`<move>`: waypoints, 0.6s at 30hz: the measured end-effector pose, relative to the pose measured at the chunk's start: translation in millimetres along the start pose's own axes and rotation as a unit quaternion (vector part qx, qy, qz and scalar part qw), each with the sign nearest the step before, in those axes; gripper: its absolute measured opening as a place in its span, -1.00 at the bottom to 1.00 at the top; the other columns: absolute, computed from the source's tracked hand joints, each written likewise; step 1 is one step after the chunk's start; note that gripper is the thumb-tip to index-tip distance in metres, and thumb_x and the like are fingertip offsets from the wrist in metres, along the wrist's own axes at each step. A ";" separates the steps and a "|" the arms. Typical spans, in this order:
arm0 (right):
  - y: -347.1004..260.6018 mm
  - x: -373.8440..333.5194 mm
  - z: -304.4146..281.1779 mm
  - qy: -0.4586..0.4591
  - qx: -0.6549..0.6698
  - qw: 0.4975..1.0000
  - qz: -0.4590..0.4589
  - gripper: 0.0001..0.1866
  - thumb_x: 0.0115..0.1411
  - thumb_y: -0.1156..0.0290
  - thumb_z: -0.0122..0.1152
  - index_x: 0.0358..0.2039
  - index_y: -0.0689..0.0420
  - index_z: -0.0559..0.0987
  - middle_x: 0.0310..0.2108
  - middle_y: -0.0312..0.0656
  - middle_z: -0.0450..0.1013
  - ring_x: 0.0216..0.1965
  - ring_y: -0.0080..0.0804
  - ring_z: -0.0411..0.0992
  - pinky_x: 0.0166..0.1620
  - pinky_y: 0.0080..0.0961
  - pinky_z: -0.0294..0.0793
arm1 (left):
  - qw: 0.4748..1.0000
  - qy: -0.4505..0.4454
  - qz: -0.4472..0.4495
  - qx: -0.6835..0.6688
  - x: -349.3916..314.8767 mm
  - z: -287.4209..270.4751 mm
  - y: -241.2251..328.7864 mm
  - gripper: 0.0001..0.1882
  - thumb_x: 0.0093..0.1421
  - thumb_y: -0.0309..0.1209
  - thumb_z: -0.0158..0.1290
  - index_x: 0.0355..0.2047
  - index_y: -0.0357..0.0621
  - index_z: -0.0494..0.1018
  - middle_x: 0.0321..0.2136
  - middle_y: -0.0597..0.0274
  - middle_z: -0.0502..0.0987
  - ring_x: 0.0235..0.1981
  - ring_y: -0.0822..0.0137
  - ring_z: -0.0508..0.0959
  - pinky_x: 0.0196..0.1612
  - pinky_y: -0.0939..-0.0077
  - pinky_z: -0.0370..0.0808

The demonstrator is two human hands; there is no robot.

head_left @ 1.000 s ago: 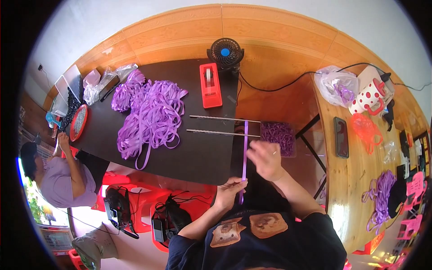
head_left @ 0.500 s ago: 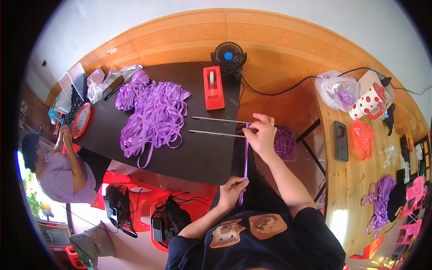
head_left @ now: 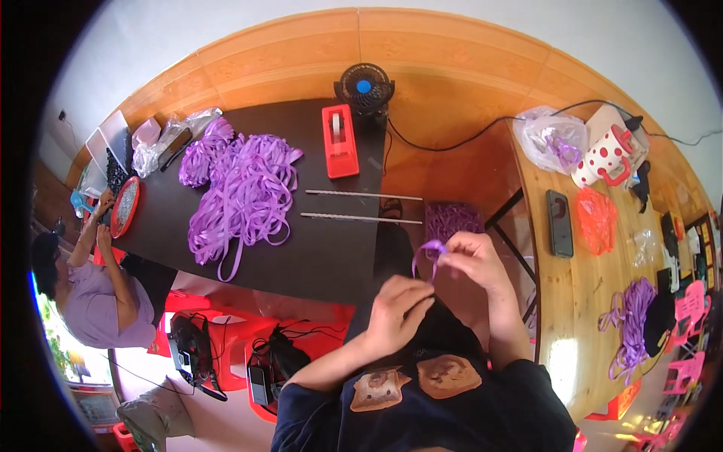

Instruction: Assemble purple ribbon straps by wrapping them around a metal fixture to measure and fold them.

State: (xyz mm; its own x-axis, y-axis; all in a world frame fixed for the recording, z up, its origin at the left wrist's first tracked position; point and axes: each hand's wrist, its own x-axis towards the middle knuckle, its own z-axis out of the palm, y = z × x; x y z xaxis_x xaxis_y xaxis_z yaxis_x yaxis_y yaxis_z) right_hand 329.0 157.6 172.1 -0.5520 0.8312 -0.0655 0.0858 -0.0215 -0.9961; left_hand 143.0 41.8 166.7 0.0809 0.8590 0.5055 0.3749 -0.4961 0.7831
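Note:
A looped purple ribbon (head_left: 423, 248) hangs in front of me, off the dark table's right edge. My right hand (head_left: 480, 264) pinches it between thumb and fingertips. Just lower and to the left, my left hand (head_left: 398, 315) has its fingers closed on the ribbon's other part; the exact grip is partly hidden. Two thin metal rods, a far rod (head_left: 361, 194) and a near rod (head_left: 361, 218), lie parallel and stick out past the table edge. Neither hand touches them, and their outer ends are bare. Below them stands a bin of purple ribbon pieces (head_left: 452, 221).
On the dark table (head_left: 324, 260) sit a purple ribbon heap (head_left: 252, 192), a red tape dispenser (head_left: 340, 143) and a small fan (head_left: 364, 87). At left, a person (head_left: 105, 290) works by a red dish (head_left: 125, 207). A wooden table (head_left: 576, 301) at right carries a phone (head_left: 559, 224) and dotted cup (head_left: 602, 160).
The ribbon has come off the rod ends and is now looped between my hands. My right hand moved down and right, away from the rods; the left rose slightly.

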 end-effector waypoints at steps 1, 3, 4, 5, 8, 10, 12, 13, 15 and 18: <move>-12.0 -7.1 0.1 -0.058 0.006 0.997 0.051 -0.98 0.08 0.60 0.15 -0.47 0.23 0.52 -0.53 -0.27 0.49 -0.49 -0.60 0.43 -0.38 -0.64 0.42 | 1.000 0.010 0.014 0.015 10.4 -2.8 5.7 -0.68 -0.01 -0.62 0.15 -0.18 -0.30 0.49 -0.26 0.00 0.52 -0.20 0.07 0.50 -0.13 0.33 0.45; -22.9 -13.4 4.1 -0.064 -0.072 0.995 -0.032 -0.99 0.05 0.60 0.15 -0.49 0.25 0.51 -0.57 -0.26 0.47 -0.53 -0.61 0.40 -0.44 -0.61 0.38 | 1.000 0.010 -0.001 0.019 31.8 -3.2 9.1 -0.62 -0.01 -0.62 0.14 -0.11 -0.31 0.45 -0.19 -0.04 0.48 -0.15 0.05 0.48 -0.08 0.34 0.43; -28.6 -15.4 6.3 -0.074 -0.149 0.979 -0.116 -0.97 0.03 0.60 0.16 -0.50 0.27 0.49 -0.62 -0.25 0.44 -0.57 -0.61 0.37 -0.50 -0.59 0.34 | 0.999 0.002 -0.008 0.033 37.5 -2.4 7.2 -0.60 0.00 -0.62 0.14 -0.09 -0.32 0.43 -0.17 -0.05 0.47 -0.13 0.04 0.47 -0.06 0.34 0.42; -38.0 -17.2 5.9 -0.075 -0.175 0.974 -0.121 -0.95 -0.04 0.57 0.16 -0.50 0.24 0.50 -0.62 -0.17 0.42 -0.58 -0.48 0.42 -0.49 -0.49 0.34 | 1.000 -0.007 -0.015 -0.009 40.6 -0.3 2.0 -0.68 0.01 -0.61 0.14 -0.16 -0.32 0.47 -0.27 0.00 0.51 -0.22 0.08 0.49 -0.14 0.36 0.44; -50.8 -22.2 6.7 -0.053 -0.286 0.945 -0.149 -0.94 -0.06 0.51 0.16 -0.50 0.19 0.51 -0.60 -0.12 0.42 -0.55 -0.25 0.46 -0.49 -0.42 0.36 | 0.996 -0.090 -0.014 -0.010 42.2 -9.6 -4.3 -0.78 0.03 -0.61 0.13 -0.26 -0.32 0.52 -0.41 0.08 0.53 -0.34 0.15 0.50 -0.25 0.39 0.43; -53.4 -26.8 6.2 -0.046 -0.317 0.934 -0.156 -0.92 -0.07 0.53 0.17 -0.49 0.20 0.51 -0.57 -0.11 0.43 -0.55 -0.20 0.44 -0.49 -0.44 0.35 | 0.997 -0.076 -0.015 -0.012 43.4 -12.3 1.2 -0.86 0.03 -0.60 0.14 -0.34 -0.31 0.54 -0.51 0.13 0.52 -0.43 0.21 0.48 -0.35 0.42 0.40; -56.2 -30.3 7.5 -0.041 -0.347 0.922 -0.165 -0.90 -0.08 0.54 0.18 -0.47 0.20 0.52 -0.53 -0.09 0.44 -0.55 -0.16 0.41 -0.50 -0.46 0.35 | 0.989 -0.132 -0.050 -0.052 45.8 -19.2 8.6 -0.85 0.08 -0.52 0.14 -0.31 -0.29 0.53 -0.49 0.13 0.52 -0.48 0.28 0.46 -0.39 0.46 0.39; -57.8 -32.2 8.9 -0.035 -0.354 0.916 -0.186 -0.91 -0.07 0.50 0.19 -0.48 0.17 0.53 -0.54 -0.12 0.43 -0.53 -0.14 0.43 -0.49 -0.40 0.36 | 0.989 -0.132 -0.050 -0.052 45.4 -20.0 7.6 -0.85 0.08 -0.52 0.14 -0.31 -0.29 0.53 -0.49 0.13 0.52 -0.48 0.28 0.46 -0.39 0.46 0.39; -60.7 -35.2 12.4 -0.028 -0.360 0.909 -0.209 -0.92 -0.06 0.46 0.21 -0.49 0.13 0.54 -0.54 -0.14 0.43 -0.50 -0.11 0.44 -0.47 -0.34 0.37 | 0.960 -0.156 -0.174 -0.154 43.8 -20.5 3.6 -0.85 0.14 -0.49 0.12 -0.29 -0.31 0.52 -0.50 0.23 0.51 -0.48 0.46 0.46 -0.41 0.60 0.38; -62.7 -34.2 14.7 -0.025 -0.330 0.914 -0.235 -0.88 -0.07 0.49 0.25 -0.45 0.12 0.57 -0.50 -0.20 0.44 -0.51 -0.18 0.45 -0.49 -0.38 0.38 | 0.930 -0.164 -0.230 -0.234 36.5 -21.9 -4.5 -0.87 0.18 -0.50 0.07 -0.32 -0.33 0.53 -0.49 0.30 0.52 -0.45 0.57 0.45 -0.40 0.67 0.38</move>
State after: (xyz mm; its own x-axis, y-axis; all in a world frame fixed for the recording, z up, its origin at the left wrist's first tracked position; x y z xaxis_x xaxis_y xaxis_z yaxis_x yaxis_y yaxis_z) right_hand 330.3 122.3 235.9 -0.6926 0.6359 0.3406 0.3019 0.6843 -0.6638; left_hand 124.1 72.7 189.6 0.3178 0.9482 0.0011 0.0028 -0.0021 1.0000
